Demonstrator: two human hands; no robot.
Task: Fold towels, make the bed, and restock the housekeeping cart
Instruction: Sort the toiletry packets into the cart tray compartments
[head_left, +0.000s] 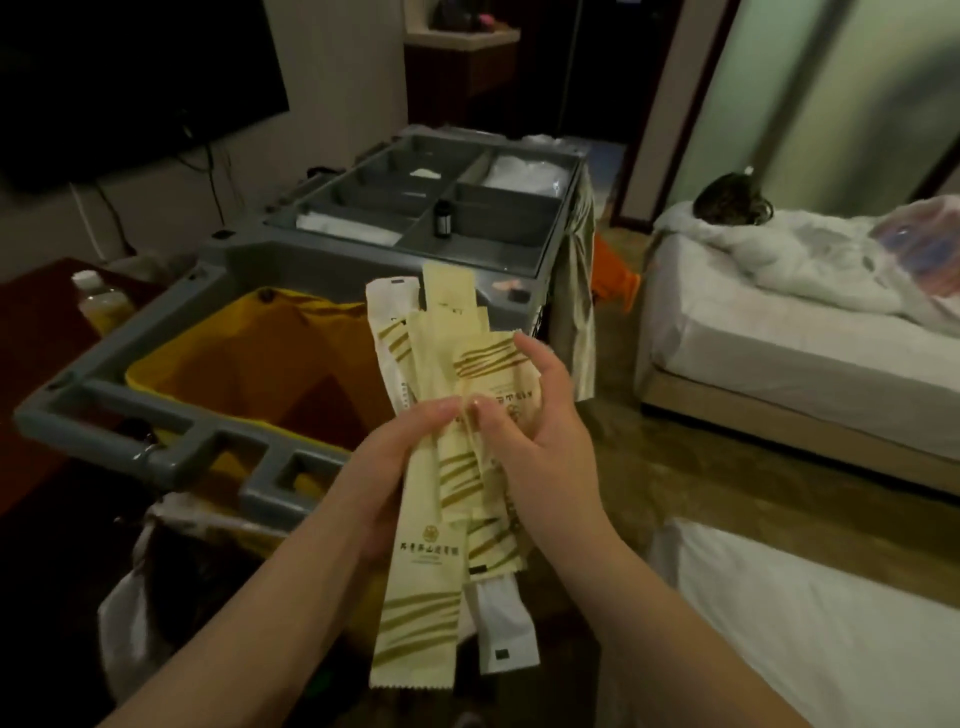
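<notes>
Packets (421, 571), long cream sachets with gold stripes and printed labels, are bunched upright between 2 hands just in front of the housekeeping cart (228, 260), over its near right corner. The left hand (384, 467) wraps the bundle from the left, its fingertips curled onto the front of the packets. The right hand (545, 431) grips the same bundle from the right, thumb pressed on the front and fingers curled behind the top edge. 1 white packet (506, 634) hangs out at the bottom of the bunch, and the packets fan out unevenly at the top.

On the cart, a yellow bag (234, 364) hangs open in the grey frame at the near end. Beyond it sits a grey tray (498, 213) split into compartments; a small dark bottle (443, 218) stands near the middle, and white bundles (524, 174) fill the far right compartment. A clear plastic bag (124, 613) hangs at the cart's near left corner.

To the right stands a bed (779, 343) with a rumpled white duvet (779, 254) on it. A television (130, 78) hangs on the wall to the left.
</notes>
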